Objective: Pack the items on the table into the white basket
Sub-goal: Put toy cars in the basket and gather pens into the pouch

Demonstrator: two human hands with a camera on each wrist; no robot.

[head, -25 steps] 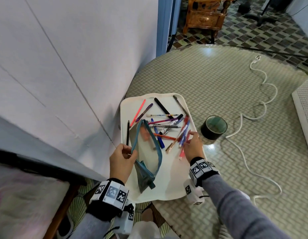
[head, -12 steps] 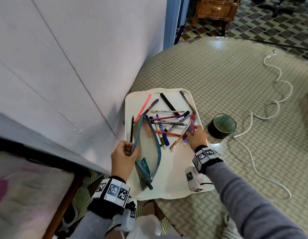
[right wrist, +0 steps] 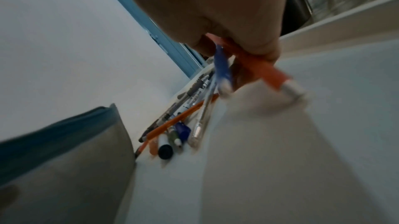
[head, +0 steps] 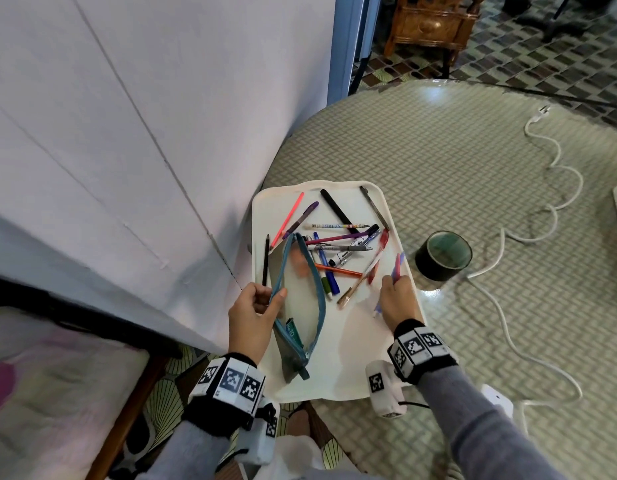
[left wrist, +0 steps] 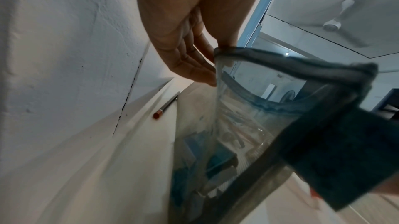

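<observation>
My right hand (head: pixel 399 299) has lifted a blue pen (right wrist: pixel 222 67) and a red pen (right wrist: pixel 259 67) off the white tray (head: pixel 348 362), clenched round both, tips pointing away. My left hand (head: pixel 253 317) pinches the pouch (head: pixel 300 306) open lengthwise over the tray, among loose pens (head: pixel 338 247).

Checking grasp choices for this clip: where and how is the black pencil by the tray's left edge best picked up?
Pinch the black pencil at mid-shaft from above. It lies flat and alone along the tray rim, with the pouch close on its right, so a side approach looks cramped.
</observation>
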